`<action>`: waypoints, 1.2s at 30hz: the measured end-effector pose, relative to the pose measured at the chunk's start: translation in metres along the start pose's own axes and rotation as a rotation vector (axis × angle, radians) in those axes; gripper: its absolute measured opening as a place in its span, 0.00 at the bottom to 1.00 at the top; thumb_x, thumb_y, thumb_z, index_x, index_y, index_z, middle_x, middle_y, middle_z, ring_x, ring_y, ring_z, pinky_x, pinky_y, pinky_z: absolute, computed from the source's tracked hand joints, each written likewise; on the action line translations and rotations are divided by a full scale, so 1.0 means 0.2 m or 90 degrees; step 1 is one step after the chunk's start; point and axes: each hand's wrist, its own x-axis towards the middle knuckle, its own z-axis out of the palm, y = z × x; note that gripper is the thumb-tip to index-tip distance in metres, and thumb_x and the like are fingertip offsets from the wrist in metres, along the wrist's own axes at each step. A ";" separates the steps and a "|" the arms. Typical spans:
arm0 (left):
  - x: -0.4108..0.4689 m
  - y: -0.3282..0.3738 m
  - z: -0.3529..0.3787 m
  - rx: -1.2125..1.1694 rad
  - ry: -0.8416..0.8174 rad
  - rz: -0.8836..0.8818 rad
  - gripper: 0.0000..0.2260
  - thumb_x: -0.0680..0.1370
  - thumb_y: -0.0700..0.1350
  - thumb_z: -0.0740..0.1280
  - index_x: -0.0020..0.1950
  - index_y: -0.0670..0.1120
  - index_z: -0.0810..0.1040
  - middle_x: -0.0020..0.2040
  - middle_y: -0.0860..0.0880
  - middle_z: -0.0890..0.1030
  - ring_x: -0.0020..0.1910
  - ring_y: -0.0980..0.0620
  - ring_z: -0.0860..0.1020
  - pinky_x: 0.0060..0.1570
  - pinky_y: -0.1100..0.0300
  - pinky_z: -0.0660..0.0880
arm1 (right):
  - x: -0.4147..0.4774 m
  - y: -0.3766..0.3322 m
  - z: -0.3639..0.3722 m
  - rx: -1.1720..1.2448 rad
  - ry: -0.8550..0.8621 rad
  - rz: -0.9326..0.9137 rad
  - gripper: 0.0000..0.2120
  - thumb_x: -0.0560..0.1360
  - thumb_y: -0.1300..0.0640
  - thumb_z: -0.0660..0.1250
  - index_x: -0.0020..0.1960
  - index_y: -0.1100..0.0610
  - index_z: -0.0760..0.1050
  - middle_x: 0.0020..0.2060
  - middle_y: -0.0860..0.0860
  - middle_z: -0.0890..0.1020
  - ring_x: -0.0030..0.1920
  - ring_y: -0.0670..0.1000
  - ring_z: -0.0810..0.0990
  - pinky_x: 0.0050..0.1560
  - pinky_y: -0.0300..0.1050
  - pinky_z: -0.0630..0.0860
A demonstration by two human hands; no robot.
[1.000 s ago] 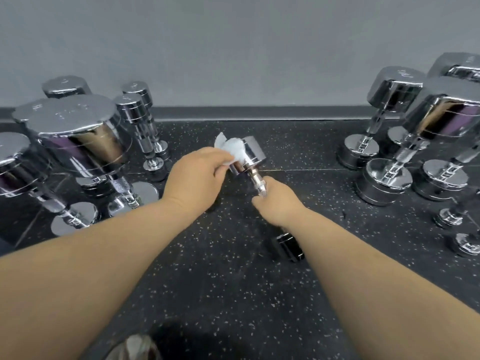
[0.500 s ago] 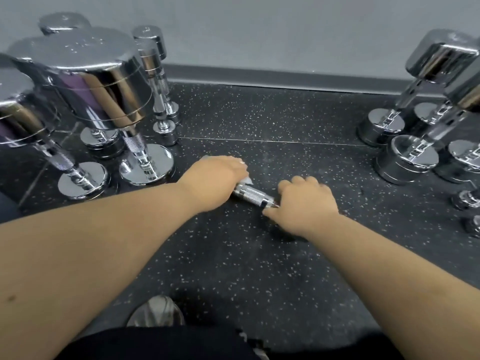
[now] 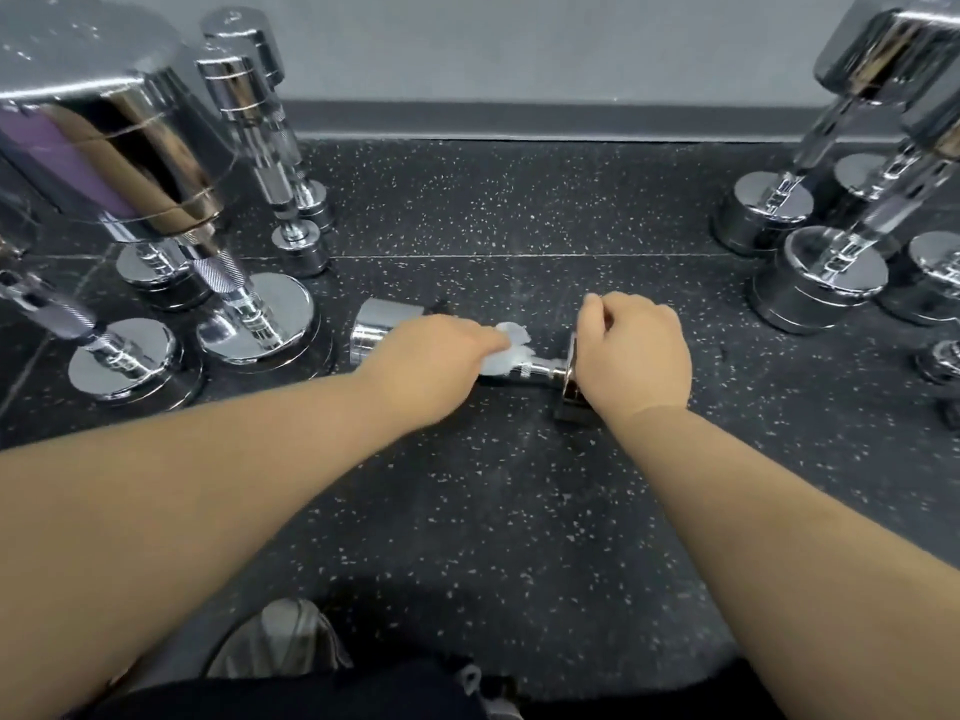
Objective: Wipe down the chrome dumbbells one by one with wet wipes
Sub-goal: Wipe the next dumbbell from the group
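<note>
A small chrome dumbbell (image 3: 540, 368) lies on its side on the speckled black floor (image 3: 493, 485). The left hand (image 3: 431, 366) grips a white wet wipe (image 3: 511, 345) around its handle, and the right hand (image 3: 636, 356) curls over its right end. Markings atop the tall standing dumbbell (image 3: 156, 148) at left are too blurred to read.

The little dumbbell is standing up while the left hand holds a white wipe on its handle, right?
No. The head view shows the little dumbbell lying on its side on the floor, not standing. The left hand does hold a white wipe on its handle.
</note>
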 end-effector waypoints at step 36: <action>0.13 0.06 -0.09 -0.111 -0.069 -0.048 0.13 0.79 0.41 0.67 0.61 0.54 0.79 0.58 0.53 0.74 0.56 0.50 0.75 0.52 0.60 0.69 | 0.32 -0.06 0.01 0.130 -0.005 0.082 0.16 0.75 0.57 0.58 0.30 0.54 0.59 0.26 0.49 0.63 0.28 0.52 0.59 0.28 0.44 0.57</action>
